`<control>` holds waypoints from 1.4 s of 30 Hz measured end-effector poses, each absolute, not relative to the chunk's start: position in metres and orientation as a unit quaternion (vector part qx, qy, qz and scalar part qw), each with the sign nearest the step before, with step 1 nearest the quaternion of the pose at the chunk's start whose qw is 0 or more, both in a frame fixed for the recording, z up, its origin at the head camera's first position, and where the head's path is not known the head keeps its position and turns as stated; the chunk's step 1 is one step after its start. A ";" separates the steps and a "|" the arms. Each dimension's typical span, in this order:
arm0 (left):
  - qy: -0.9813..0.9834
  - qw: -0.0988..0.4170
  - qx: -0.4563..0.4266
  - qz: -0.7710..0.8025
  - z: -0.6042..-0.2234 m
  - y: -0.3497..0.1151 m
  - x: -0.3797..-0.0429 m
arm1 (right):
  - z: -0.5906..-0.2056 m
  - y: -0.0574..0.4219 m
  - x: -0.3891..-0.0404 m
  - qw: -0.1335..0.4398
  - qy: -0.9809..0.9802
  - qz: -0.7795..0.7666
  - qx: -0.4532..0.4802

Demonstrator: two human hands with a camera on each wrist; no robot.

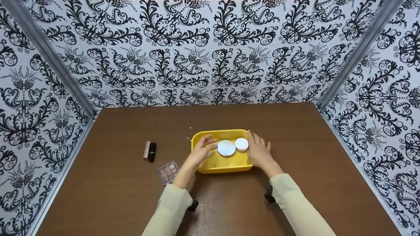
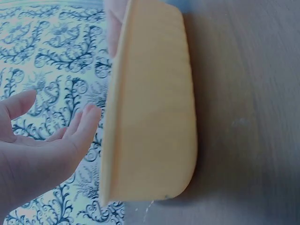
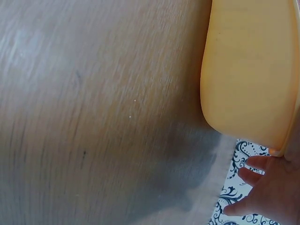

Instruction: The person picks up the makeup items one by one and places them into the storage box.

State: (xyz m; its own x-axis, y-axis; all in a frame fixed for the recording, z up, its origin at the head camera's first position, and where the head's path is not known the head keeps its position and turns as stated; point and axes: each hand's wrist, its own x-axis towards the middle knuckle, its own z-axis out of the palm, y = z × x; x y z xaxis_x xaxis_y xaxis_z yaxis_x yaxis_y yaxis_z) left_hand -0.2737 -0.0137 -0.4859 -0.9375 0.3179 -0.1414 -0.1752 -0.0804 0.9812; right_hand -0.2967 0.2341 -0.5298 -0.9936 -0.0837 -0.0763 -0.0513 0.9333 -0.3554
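A yellow plastic tray (image 1: 226, 169) holds two round, white-topped containers: a larger one (image 1: 226, 148) in the middle and a smaller one (image 1: 242, 144) to its right. My left hand (image 1: 199, 153) hovers over the tray's left end, fingers loosely bent and nothing between them. In the left wrist view its thumb and fingers stand apart, above the rim. At the right end, my right hand (image 1: 260, 153) rests along the rim close to the smaller container. Its fingers (image 3: 255, 177) spread out beyond the tray's edge in the right wrist view.
Left of the tray lies an eyeshadow palette (image 1: 168, 172) with a clear lid, partly behind my left forearm. Farther left, a black lipstick tube (image 1: 152, 152) lies beside a slim pinkish tube (image 1: 146, 150). Patterned walls (image 1: 197, 59) enclose the brown table (image 1: 131, 203) at the back and sides.
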 end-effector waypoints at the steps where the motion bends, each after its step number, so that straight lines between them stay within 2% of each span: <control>1: 0.652 0.166 0.058 0.737 -0.485 -0.017 -0.272 | -0.530 0.234 -0.297 0.045 0.982 -0.180 -0.035; 12: 0.618 0.126 0.054 0.774 -0.477 -0.062 -0.247 | -0.529 0.234 -0.293 0.038 0.982 -0.181 -0.047; 27: 0.564 0.072 -0.019 0.823 -0.496 -0.118 -0.211 | -0.529 0.235 -0.296 0.045 0.982 -0.181 -0.039; 42: 0.586 0.056 -0.089 0.804 -0.524 -0.152 -0.195 | -0.530 0.236 -0.296 0.050 0.982 -0.177 -0.038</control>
